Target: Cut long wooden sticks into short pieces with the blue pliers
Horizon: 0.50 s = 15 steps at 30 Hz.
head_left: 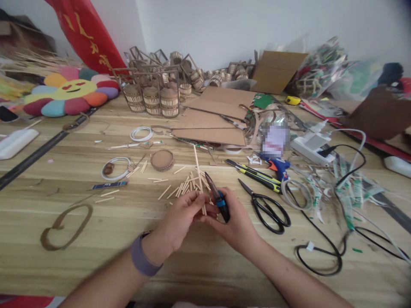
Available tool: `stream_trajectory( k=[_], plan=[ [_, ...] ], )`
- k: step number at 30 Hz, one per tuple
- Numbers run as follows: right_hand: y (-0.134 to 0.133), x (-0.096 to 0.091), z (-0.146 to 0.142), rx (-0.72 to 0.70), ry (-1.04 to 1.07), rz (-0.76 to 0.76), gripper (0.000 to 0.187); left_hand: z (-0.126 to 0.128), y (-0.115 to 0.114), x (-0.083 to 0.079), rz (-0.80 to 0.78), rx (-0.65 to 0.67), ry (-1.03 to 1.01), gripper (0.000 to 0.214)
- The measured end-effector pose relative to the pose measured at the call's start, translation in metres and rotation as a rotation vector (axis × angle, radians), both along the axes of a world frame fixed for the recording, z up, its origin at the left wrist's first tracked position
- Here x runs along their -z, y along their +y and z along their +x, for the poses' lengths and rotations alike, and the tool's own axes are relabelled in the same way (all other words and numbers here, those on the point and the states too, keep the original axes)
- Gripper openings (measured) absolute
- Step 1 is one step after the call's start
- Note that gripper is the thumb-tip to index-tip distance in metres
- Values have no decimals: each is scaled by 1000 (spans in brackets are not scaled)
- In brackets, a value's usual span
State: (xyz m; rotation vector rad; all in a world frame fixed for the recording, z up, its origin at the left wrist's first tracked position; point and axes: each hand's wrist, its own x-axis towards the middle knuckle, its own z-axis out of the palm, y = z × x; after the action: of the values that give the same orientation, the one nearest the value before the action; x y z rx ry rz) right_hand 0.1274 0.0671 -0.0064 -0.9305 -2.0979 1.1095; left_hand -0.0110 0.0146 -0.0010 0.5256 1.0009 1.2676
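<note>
My left hand [189, 209] pinches a thin wooden stick [198, 171] between thumb and fingers, its long end pointing away from me. A second, shorter piece seems to lie beside it in the same grip. Closed around the black and blue handles of a pair of pliers [221, 201] is my right hand [236, 220], with the dark jaws up and close to the stick. Just beyond my fingers, short cut sticks [183, 188] lie in a loose pile. Behind them sits a round brown cardboard disc with a ribbed edge [162, 160].
To the right lie black scissors [268, 209], a yellow-black utility knife [257, 175], a blue glue gun [280, 167], a tape roll [296, 194] and looping cables [321, 265]. Cardboard sheets [212, 115] and small slatted baskets [150, 98] stand farther back. A brown strip [86, 218] curls at left.
</note>
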Motion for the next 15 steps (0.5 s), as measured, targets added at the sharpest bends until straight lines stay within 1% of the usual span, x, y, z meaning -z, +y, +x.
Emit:
stream_trajectory(
  k=[4, 7, 9, 12, 15],
  plan=[
    [0, 2, 0, 15, -32, 31, 37, 4, -1, 1, 55, 14, 29, 36],
    [0, 1, -1, 7, -33, -1, 37, 3, -1, 1, 67, -4, 75, 37],
    [0, -3, 0, -18, -13, -75, 40, 1, -1, 0, 66, -6, 109, 36],
    [3, -20, 8, -70, 1, -222, 41, -5, -2, -2, 57, 21, 191, 34],
    [9, -39, 29, -152, -84, -387, 30, -10, -2, -7, 56, 42, 262, 33]
  ],
)
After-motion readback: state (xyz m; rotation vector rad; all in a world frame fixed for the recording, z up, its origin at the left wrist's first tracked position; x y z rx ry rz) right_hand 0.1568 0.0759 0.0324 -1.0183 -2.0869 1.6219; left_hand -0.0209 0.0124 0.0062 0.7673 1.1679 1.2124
